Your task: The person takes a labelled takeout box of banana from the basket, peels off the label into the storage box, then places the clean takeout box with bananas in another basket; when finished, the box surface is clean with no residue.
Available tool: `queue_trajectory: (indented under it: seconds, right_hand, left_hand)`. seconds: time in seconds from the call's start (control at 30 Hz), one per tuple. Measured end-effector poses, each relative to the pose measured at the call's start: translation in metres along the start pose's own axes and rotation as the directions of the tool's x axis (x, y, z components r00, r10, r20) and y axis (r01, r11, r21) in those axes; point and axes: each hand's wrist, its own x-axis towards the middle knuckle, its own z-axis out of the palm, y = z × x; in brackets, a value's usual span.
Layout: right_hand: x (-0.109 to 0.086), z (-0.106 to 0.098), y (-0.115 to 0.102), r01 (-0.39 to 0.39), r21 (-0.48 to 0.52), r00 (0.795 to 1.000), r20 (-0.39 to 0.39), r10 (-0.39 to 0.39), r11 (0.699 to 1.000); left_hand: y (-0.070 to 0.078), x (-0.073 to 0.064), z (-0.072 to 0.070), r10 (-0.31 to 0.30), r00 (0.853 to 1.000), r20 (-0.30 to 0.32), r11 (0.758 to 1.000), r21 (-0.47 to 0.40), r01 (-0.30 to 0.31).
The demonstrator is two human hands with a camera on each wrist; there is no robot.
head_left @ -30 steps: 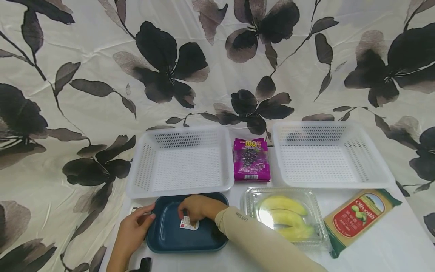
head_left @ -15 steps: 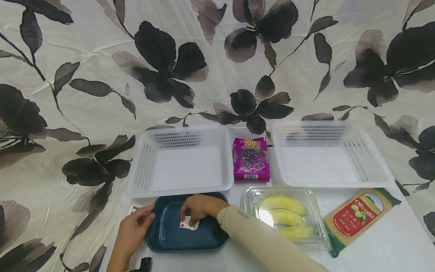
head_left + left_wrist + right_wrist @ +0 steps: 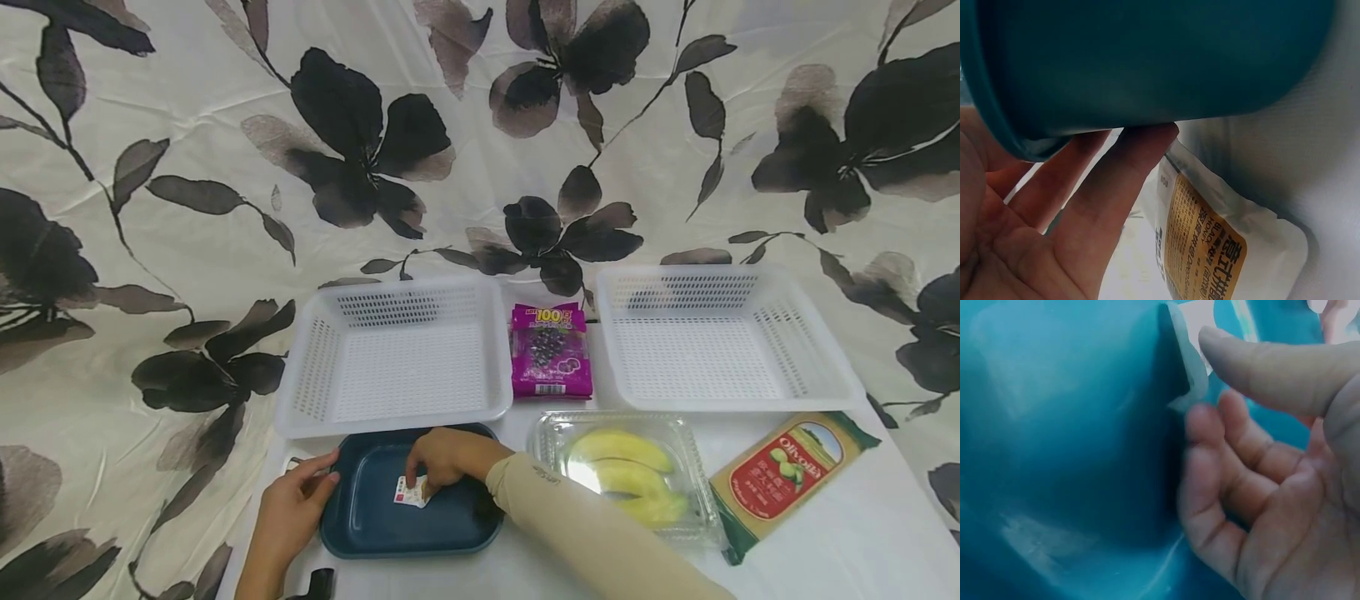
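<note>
In the head view, my right hand reaches into a dark blue tray and pinches a small white sticker with red print on the tray's inner bottom. From the right wrist view, the thumb lies against the sticker, whose near edge stands up curled off the blue surface. The other fingers are bent below it. My left hand is at the tray's left side, its extended fingers touching the outer wall under the rim in the left wrist view.
Two white perforated baskets stand behind, with purple grape-picture packets between them. A clear box of bananas and an Olivoila packet lie on the right. A white printed pouch is beside the tray.
My right hand has shifted slightly to the right over the sticker, and more of the sticker's white face shows. The left hand stays at the tray's side.
</note>
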Motion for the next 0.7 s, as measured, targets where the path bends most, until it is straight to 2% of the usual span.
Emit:
queue_trajectory:
  seconds: [0.17,0.37,0.53,0.7]
  right_hand:
    - [-0.002,0.000,0.009,0.068,0.093,0.997,0.032,-0.071,0.993]
    - [-0.003,-0.003,0.013,0.055,0.188,0.995,0.067,-0.068,0.981]
    - [-0.004,-0.005,0.012,0.030,0.209,0.994,0.096,-0.051,0.978]
    - [-0.007,-0.009,0.008,0.033,0.174,0.992,0.110,-0.053,0.984]
  left_hand:
    - [-0.001,0.000,0.001,-0.001,1.000,0.000,1.000,-0.001,0.001]
    - [-0.002,0.000,0.001,0.017,1.000,-0.005,1.000,-0.006,-0.017]
    - [-0.001,-0.001,0.000,0.023,1.000,-0.010,1.000,-0.008,-0.023]
    - [-0.001,-0.002,-0.001,0.027,1.000,-0.002,1.000,-0.009,-0.027]
